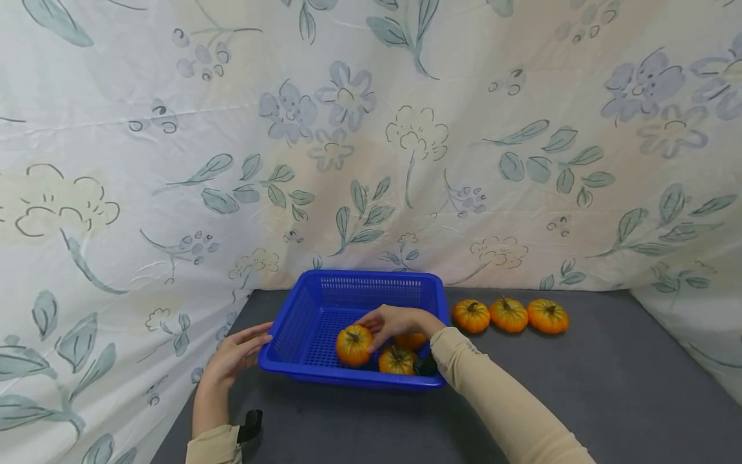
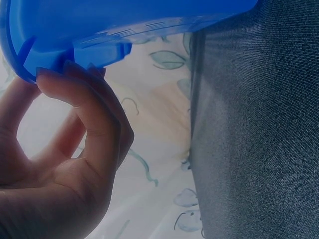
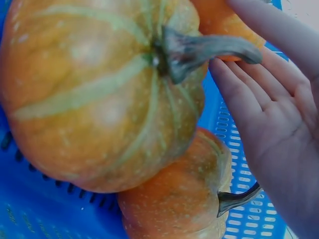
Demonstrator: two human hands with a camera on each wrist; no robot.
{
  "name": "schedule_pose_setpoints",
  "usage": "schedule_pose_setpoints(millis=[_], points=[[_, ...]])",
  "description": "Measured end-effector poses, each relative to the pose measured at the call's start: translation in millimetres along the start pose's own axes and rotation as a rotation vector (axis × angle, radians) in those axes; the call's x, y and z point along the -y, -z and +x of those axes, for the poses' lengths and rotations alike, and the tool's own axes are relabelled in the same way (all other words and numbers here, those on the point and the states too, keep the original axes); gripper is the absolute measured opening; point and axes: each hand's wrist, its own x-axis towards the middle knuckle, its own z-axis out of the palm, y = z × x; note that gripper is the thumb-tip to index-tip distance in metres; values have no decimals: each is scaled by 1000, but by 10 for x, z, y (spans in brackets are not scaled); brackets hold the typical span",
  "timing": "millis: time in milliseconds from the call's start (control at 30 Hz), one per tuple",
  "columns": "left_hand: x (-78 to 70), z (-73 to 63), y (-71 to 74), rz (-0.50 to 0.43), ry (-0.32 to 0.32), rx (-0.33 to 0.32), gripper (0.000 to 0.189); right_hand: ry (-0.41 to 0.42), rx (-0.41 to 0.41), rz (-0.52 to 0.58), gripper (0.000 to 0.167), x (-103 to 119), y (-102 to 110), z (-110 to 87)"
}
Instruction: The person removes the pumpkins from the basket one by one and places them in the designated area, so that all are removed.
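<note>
My right hand (image 1: 397, 321) reaches into a blue plastic basket (image 1: 353, 375) and grips a small orange pumpkin (image 1: 353, 346) between thumb and fingers. In the right wrist view, that pumpkin (image 3: 224, 25) is partly cut off at the top. Two more pumpkins lie in the basket: a green-striped one (image 1: 397, 361) near the front wall, and another (image 1: 410, 340) partly hidden beneath my right hand. My left hand (image 1: 232, 357) holds the basket's left rim, its curled fingers and thumb on the edge in the left wrist view.
Three more orange pumpkins (image 1: 509, 315) stand in a row on the dark grey tabletop (image 1: 608, 380), right of the basket. A floral-patterned cloth (image 1: 371, 129) hangs behind the table and along its sides.
</note>
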Motion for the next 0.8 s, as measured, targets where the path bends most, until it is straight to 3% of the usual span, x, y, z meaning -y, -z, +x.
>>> schedule_pose_setpoints(millis=[267,800], points=[[5,5,-25,7,9,-23,65,-7,-85,1,60,11,38,-28],[3,5,-20,-15,2,-10,64,33,-162,17,66,197,176,-201]])
